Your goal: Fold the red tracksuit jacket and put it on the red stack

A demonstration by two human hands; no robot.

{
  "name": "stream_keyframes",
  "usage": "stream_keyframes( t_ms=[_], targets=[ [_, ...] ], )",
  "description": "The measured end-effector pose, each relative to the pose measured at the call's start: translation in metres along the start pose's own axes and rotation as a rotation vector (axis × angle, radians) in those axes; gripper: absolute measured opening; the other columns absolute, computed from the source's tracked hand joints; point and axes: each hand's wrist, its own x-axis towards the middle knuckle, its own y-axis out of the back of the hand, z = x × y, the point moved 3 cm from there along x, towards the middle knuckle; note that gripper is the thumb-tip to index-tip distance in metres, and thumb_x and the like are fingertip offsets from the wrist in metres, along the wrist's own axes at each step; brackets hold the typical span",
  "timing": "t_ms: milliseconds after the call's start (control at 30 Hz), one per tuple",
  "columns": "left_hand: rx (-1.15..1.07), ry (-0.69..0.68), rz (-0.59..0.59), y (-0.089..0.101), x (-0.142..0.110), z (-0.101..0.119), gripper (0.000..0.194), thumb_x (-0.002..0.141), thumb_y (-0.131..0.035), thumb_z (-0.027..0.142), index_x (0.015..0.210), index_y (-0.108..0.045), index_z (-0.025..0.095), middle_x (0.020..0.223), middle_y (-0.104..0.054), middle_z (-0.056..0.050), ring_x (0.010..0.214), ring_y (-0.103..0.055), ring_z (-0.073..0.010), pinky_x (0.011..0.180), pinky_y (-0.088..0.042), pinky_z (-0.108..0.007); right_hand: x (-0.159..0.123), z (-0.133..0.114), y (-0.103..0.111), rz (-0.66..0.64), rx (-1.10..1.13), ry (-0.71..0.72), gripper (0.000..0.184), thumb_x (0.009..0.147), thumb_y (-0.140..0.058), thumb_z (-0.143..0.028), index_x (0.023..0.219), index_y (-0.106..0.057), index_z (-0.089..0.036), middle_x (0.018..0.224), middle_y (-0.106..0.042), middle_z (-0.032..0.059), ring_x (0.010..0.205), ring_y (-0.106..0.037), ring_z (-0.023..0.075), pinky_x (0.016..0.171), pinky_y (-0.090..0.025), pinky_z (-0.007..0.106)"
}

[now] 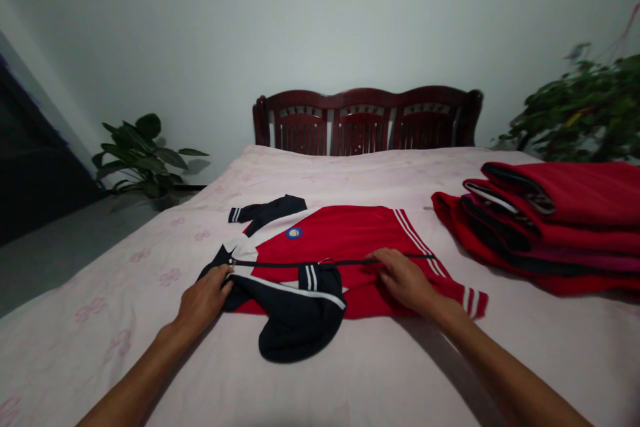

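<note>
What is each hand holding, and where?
The left hand grips the red track jacket at its zipper end by the navy panel; the right hand is on the red front along the zipper, grip unclear.

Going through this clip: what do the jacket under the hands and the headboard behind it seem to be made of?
The red-and-navy zip jacket looks like a synthetic knit, perhaps polyester: faint sheen, soft limp folds, though the fibre can't be confirmed. The headboard looks like dark reddish varnished wood, judging by its glossy finish and shaped slats.
</note>
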Motion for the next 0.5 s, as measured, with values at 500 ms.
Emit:
stream_keyframes(
  t_ms=[500],
  targets=[
    [-0.065,-0.114,0.025,-0.002,-0.011,0.021,0.033,0.089,-0.043,0.011,0.111,-0.063,0.026,0.118,-0.065,-0.004,0.108,-0.063,-0.0203,0.085,-0.050,-0.030,0.052,-0.053,-0.028,0.118,0.596,-0.219,0.013,0.079,-0.061,-0.031,0.086,-0.063,-0.020,0.079,-0.065,0.0007,0.072,-0.059,0.0160,0.066,-0.046,0.027]
  ],
)
